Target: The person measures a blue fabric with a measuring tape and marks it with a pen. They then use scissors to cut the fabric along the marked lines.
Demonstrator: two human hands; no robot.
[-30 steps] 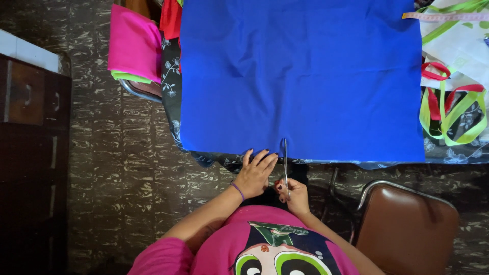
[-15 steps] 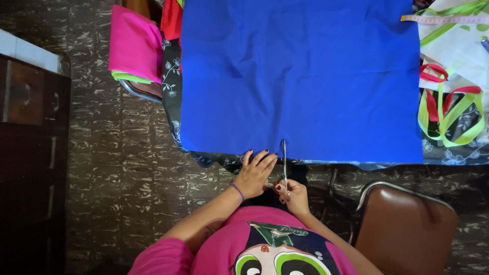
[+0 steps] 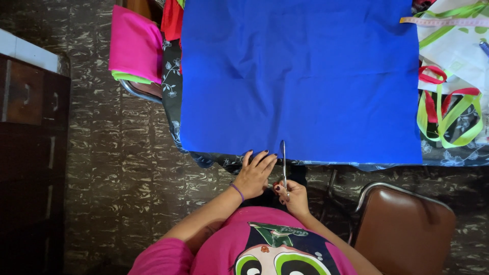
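My right hand [image 3: 294, 196] is closed around the handles of the scissors [image 3: 283, 165], whose blades point away from me and just reach the near edge of the blue cloth [image 3: 300, 76]. My left hand [image 3: 254, 173] lies open and flat, fingers spread, pressing that edge just beside the blades on their left. To cut well here, I judge I should keep the cloth taut under the flat hand, hold the blades square to the edge, and take long, even bites so the line runs straight.

The cloth is a large plain sheet, bright blue, spread smooth over the counter [image 3: 453, 155] with only faint creases, its near edge lying along the counter's front. Right of it lie green and red straps [image 3: 448, 114] and a measuring tape [image 3: 443, 21]. To the left, pink folded fabric [image 3: 135, 46] rests on a chair; a brown chair [image 3: 402, 229] stands beside me on the right.
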